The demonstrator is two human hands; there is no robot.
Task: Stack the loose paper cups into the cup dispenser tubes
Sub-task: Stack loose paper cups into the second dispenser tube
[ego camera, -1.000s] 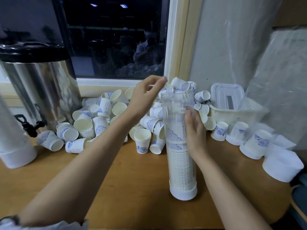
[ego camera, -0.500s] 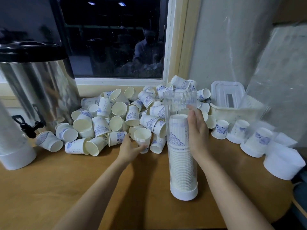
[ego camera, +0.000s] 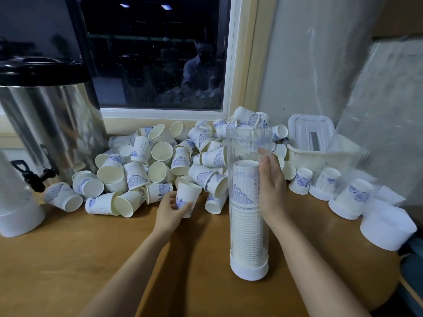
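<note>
Picking a loose cup [ego camera: 186, 196] from the front of the pile [ego camera: 160, 161], the left hand [ego camera: 168, 213] is curling round it on the bench [ego camera: 91, 259], while the right hand [ego camera: 271, 186], fingers straight, is pressing flat against the upright, part-filled dispenser tube [ego camera: 248, 225]. Next, probably: lifting it over the tube's open mouth.

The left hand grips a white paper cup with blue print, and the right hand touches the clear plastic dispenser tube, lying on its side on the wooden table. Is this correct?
No. In the head view the clear plastic dispenser tube stands upright on the wooden table; the left hand grips the white paper cup, the right hand touches the tube.
</note>
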